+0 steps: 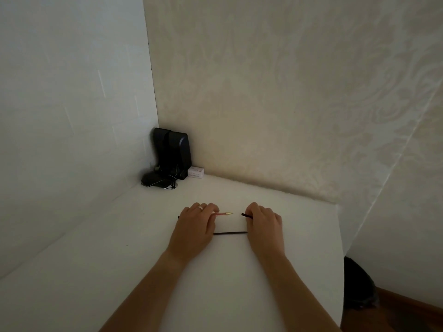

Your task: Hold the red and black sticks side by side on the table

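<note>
White and bare in most of its spread, the table (134,271) fills the lower part of the view and runs back into a corner between a pale grey wall and a cream patterned wall. In that corner stand two black speakers (176,152), with a tangle of dark cable at their foot and a small white box (196,173) just beside them on the right.

Both forearms reach forward from the bottom edge, roughly parallel, palms down over the table. The left hand (195,226) wears a ring, and its fingers curl round a reddish pen (221,213), whose gold tip points right, toward the other hand; a dark end shows past the hand's left side. The right hand (265,225) lies near it, its fingers curled round a thin dark stick (247,215) whose end pokes out to the left. The gold tip and that dark end face each other, a small gap apart.

Nearer the person, a thin dark rod (230,233) lies flat on the table between the two hands, its ends reaching under their edges.
</note>
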